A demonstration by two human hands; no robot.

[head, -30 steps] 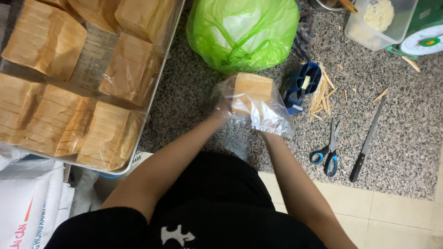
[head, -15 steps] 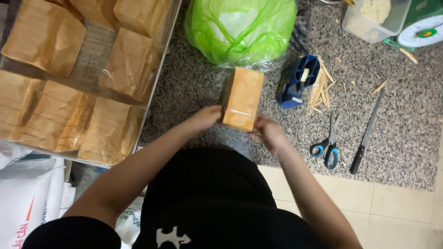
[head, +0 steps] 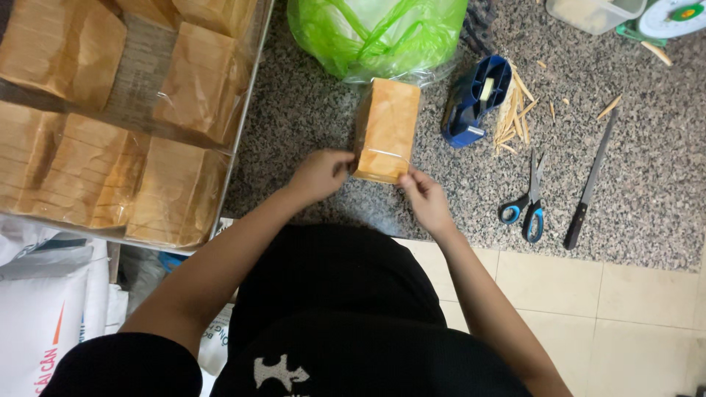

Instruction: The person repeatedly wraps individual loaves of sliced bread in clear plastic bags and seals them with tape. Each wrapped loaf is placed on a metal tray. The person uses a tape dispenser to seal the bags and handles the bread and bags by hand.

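Head view, looking down past my black shirt: my left hand (head: 321, 173) and my right hand (head: 423, 197) meet at the near end of one bagged loaf of sliced bread (head: 387, 129), which lies lengthwise on the speckled granite counter (head: 309, 110) and points away from me. Both hands have their fingers curled in, pinching the clear plastic at the loaf's near corners, the left at the left corner and the right at the right corner. Just right of my right hand lies one pair of scissors (head: 528, 198) with blue handles, blades closed, and beside it one knife (head: 589, 184) with a dark handle, both on the counter. To my left stands one metal tray (head: 243, 110) that holds wrapped loaves; I count six in view, some cut off by the frame edge. Below the tray, near my left elbow, sit white sacks (head: 44, 309); I cannot tell how many. Farther out, right of the loaf, stands one blue tape dispenser (head: 474, 103), with a loose scatter of thin wooden sticks (head: 515, 110) beside it, too many to count. Beyond the loaf's far end sits one green plastic bag (head: 379, 33), touching it or nearly so. At the far right corner are one clear tub (head: 592, 13) and one kitchen scale (head: 673, 18).
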